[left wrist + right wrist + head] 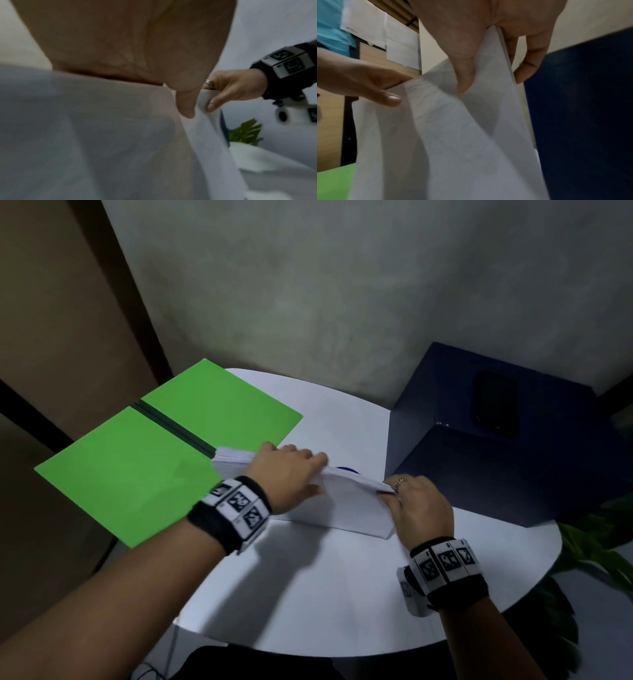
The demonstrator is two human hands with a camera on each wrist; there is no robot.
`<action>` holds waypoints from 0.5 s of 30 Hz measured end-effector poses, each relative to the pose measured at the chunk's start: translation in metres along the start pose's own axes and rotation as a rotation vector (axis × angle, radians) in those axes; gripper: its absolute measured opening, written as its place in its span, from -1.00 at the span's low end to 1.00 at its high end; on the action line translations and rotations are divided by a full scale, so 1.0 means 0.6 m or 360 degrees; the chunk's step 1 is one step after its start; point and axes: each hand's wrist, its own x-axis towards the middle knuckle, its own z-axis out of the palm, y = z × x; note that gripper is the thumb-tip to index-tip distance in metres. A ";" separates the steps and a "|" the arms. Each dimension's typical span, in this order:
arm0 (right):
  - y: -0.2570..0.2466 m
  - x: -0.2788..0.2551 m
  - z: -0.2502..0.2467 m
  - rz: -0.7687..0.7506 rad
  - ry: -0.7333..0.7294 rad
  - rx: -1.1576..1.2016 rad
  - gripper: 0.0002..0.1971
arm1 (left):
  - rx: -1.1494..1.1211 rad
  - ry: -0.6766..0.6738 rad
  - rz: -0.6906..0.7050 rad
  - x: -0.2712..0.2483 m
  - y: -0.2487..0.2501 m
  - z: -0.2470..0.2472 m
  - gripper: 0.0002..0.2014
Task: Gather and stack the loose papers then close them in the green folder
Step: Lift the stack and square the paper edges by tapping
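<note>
A stack of white papers [346, 501] stands on its long edge on the round white table [325, 594], tilted toward me. My left hand [291, 470] grips the stack's top edge near its left end, fingers over the far side and thumb on the near face. My right hand [416, 501] pinches the top right corner, thumb in front and fingers behind, as the right wrist view shows on the papers [462, 128]. The green folder [164, 446] lies open and flat at the table's left, with a dark spine strip down its middle. It holds no papers.
A dark blue box [496, 446] stands on the table's right side with a black phone [496, 405] on top. Green plant leaves [596, 539] show beyond the table's right edge. Something blue [347, 469] peeks out behind the stack. Walls stand close behind.
</note>
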 end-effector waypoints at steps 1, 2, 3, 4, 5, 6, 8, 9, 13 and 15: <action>-0.005 0.001 -0.008 -0.0031 0.0125 0.0031 -0.92 | -0.0045 0.0027 0.0042 0.011 0.019 -0.003 -0.74; -0.006 0.003 -0.015 -0.0030 0.0257 0.0104 -0.87 | -0.0064 0.0065 0.0030 0.020 0.028 -0.008 -0.81; -0.003 0.004 -0.021 0.0022 0.0403 0.0235 -0.73 | -0.0139 0.0137 -0.0018 0.020 0.028 -0.016 -0.84; 0.002 0.005 -0.028 0.0145 0.0558 0.0422 -0.52 | -0.0258 0.0260 -0.0084 0.016 0.019 -0.019 -0.84; 0.010 0.006 -0.031 0.0322 0.0672 0.0650 -0.28 | -0.0458 0.0382 -0.0154 0.009 0.003 -0.021 -0.81; 0.016 0.007 -0.028 0.0529 0.0688 0.0913 -0.07 | -0.0700 0.0473 -0.0194 0.001 -0.012 -0.023 -0.77; 0.016 0.009 -0.012 0.0747 0.0513 0.1521 0.07 | -0.1365 0.0593 -0.0208 -0.010 -0.030 -0.024 -0.82; 0.010 0.011 -0.004 0.0747 0.0418 0.1793 -0.01 | -0.1727 0.0586 -0.0206 -0.012 -0.029 -0.026 -0.91; -0.025 0.025 -0.025 0.0674 0.0559 0.2111 -0.64 | -0.2063 0.0692 -0.0258 -0.005 -0.010 -0.010 -0.72; -0.027 0.025 -0.032 0.0562 0.0660 0.2054 -0.74 | -0.1829 0.0848 -0.0352 -0.009 -0.002 0.010 -0.76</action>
